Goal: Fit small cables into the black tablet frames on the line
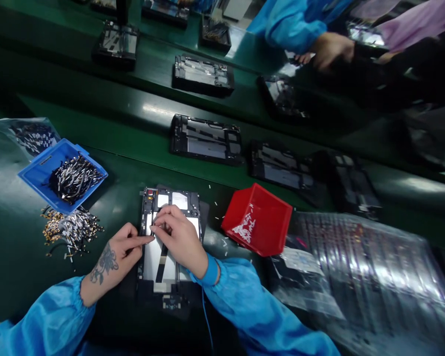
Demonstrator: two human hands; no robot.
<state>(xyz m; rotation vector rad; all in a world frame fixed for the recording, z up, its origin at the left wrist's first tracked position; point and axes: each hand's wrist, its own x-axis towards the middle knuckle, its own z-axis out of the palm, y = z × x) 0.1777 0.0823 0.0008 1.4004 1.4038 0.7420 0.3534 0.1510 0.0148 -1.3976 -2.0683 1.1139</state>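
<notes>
An opened tablet (pixel 189 227), its inner parts bare, lies in front of me on a dark pad. My left hand (pixel 122 252) reaches in from the left with its index finger stretched onto the tablet's left inner edge. Its thumb is apart from that finger, and nothing shows between them. Just above that fingertip, the thumb and fingers of my right hand (pixel 180 237) are pinched together over the tablet. Whatever the pinch holds is too small or hidden to name. A dark flat ribbon cable (pixel 162 264) runs down the tablet below my right hand.
Left stands a blue bin (pixel 40 173) of short cables, beside a cable pile (pixel 74 230) and a plastic bag (pixel 33 136). Right are a red bin (pixel 270 222) with small white strips and plastic-wrapped parts (pixel 378 267). More opened tablets (pixel 207 138) line the bench; a co-worker's hand (pixel 332 49) is beyond.
</notes>
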